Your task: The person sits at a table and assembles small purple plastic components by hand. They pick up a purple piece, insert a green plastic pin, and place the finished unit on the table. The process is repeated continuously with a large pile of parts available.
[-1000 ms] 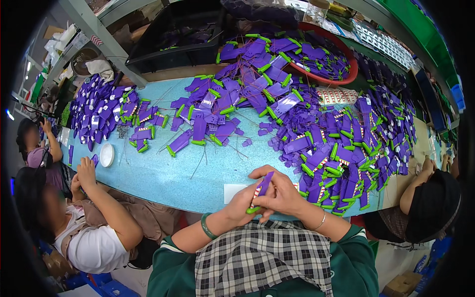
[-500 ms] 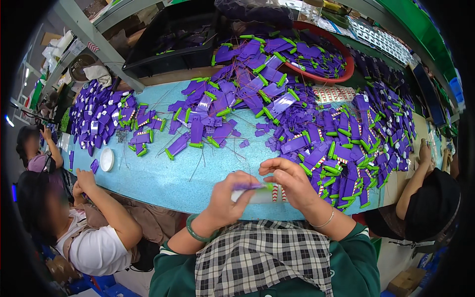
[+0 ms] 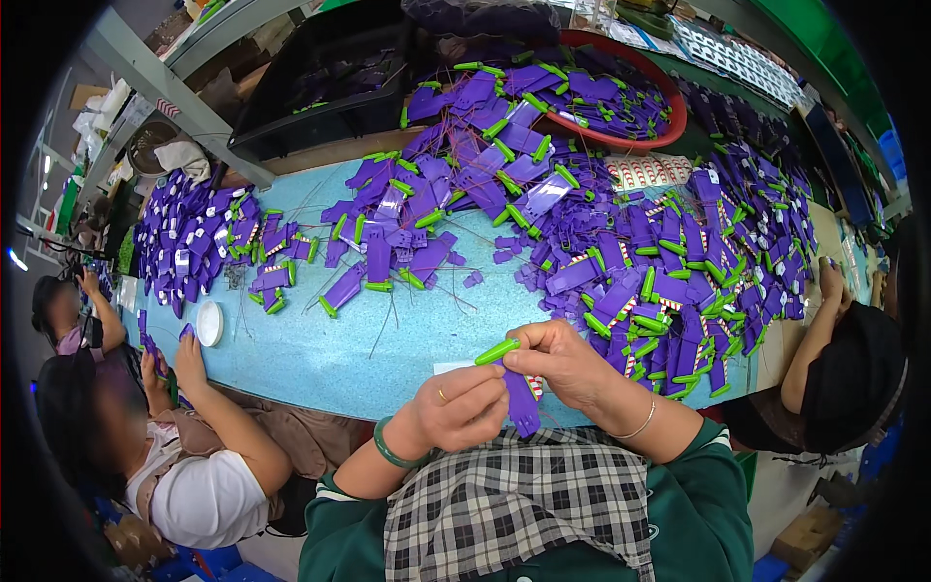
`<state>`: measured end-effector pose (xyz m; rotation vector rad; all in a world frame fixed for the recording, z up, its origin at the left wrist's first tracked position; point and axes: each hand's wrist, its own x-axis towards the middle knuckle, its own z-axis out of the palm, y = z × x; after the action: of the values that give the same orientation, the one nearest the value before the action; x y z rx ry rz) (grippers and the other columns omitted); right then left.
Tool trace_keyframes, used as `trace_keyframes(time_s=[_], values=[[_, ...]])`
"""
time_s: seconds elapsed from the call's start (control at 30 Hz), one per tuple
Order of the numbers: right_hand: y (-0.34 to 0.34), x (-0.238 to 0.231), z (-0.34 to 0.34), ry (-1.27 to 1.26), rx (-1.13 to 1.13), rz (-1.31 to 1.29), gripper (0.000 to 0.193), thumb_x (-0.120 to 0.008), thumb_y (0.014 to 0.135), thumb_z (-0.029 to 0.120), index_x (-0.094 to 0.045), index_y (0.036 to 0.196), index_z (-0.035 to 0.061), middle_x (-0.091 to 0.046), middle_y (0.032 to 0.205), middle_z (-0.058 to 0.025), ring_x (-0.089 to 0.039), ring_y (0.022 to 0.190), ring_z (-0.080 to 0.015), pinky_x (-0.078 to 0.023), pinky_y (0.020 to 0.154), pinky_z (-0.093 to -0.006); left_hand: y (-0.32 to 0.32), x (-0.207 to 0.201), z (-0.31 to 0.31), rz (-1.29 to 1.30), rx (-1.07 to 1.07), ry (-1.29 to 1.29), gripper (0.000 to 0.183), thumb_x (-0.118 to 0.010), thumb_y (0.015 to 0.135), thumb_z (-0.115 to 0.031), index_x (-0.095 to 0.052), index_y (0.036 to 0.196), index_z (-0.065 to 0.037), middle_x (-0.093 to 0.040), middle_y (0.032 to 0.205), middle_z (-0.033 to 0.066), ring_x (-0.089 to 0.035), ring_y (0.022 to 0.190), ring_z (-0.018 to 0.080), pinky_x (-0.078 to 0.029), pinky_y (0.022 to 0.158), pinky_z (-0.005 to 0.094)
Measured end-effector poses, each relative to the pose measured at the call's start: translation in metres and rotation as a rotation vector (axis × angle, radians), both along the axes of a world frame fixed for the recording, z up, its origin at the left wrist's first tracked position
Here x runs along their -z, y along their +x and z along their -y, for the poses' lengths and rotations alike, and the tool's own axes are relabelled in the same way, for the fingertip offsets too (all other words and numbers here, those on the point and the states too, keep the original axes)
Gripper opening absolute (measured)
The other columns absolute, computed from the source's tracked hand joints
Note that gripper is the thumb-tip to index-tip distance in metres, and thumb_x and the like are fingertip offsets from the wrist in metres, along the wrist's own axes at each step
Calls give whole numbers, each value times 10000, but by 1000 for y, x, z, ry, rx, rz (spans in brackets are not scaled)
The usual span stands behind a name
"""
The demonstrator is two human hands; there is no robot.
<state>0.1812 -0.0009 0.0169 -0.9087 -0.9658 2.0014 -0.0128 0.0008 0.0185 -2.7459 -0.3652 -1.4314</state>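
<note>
A flat purple plastic piece with a bright green rounded end point(image 3: 522, 405) is held between my two hands near the table's front edge. My left hand point(image 3: 458, 407) closes its fingers on the piece from the left. With thumb and forefinger, my right hand point(image 3: 561, 361) pinches it close to the green end. The purple part hangs down toward my checked apron. Under my hands lies a white sheet point(image 3: 452, 368) with red-and-white striped stickers, mostly hidden. Just beyond my right hand spreads a large heap of similar purple and green pieces point(image 3: 669, 291).
More purple pieces with thin wires point(image 3: 383, 252) lie at the middle back. A red basin point(image 3: 669, 136) and a black bin point(image 3: 310, 126) stand behind them. At left are another purple pile point(image 3: 189, 238), a white bowl point(image 3: 209, 324) and a co-worker's hands point(image 3: 184, 364). Another person point(image 3: 853, 378) sits at right.
The purple piece has turned from lying sideways to hanging down, its green end now up. My right hand has closed from spread fingers into a pinch on it.
</note>
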Motion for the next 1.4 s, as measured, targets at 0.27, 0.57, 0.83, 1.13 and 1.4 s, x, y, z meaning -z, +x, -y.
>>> trace_keyframes(time_s=[0.27, 0.57, 0.83, 1.13, 1.4], values=[[0, -6, 21, -226, -148, -66, 281, -579, 929, 242, -669, 773, 27, -630, 721, -8, -545, 650, -61, -442, 628, -238, -2, -2, 6, -16, -36, -32, 200, -672, 671, 57, -591, 842, -6, -571, 955, 120, -651, 843, 284, -586, 629, 313], [39, 8, 20, 327, 11, 263, 165, -609, 900, 156, -637, 921, -5, -653, 853, -51, -616, 828, -113, -497, 700, -274, 9, 17, 7, 326, -80, -909, 150, -614, 801, 22, -541, 929, -5, -628, 851, 110, -643, 707, 212, -525, 557, 252], [33, -3, 11, 261, -17, 323, 274, -678, 825, 42, -579, 1069, -34, -688, 865, -59, -630, 783, -104, -518, 752, -266, 15, 3, 5, 450, 166, -1807, 140, -554, 931, -76, -447, 990, -8, -609, 833, 83, -626, 616, 127, -500, 492, 222], [27, 21, 13, 86, 31, 168, 284, -738, 766, 7, -573, 998, 8, -661, 865, -35, -631, 779, -94, -535, 719, -258, 29, 0, 2, 361, 135, -1867, 125, -547, 927, -60, -452, 996, -16, -611, 839, 86, -631, 596, 137, -534, 484, 242], [29, -1, 1, 121, 705, -13, 228, -537, 856, -41, -545, 1075, 21, -614, 960, -62, -611, 796, -112, -551, 701, -281, 40, 14, -80, -29, -293, -860, 62, -607, 855, -60, -604, 882, -4, -612, 757, 105, -639, 654, 218, -490, 563, 346]])
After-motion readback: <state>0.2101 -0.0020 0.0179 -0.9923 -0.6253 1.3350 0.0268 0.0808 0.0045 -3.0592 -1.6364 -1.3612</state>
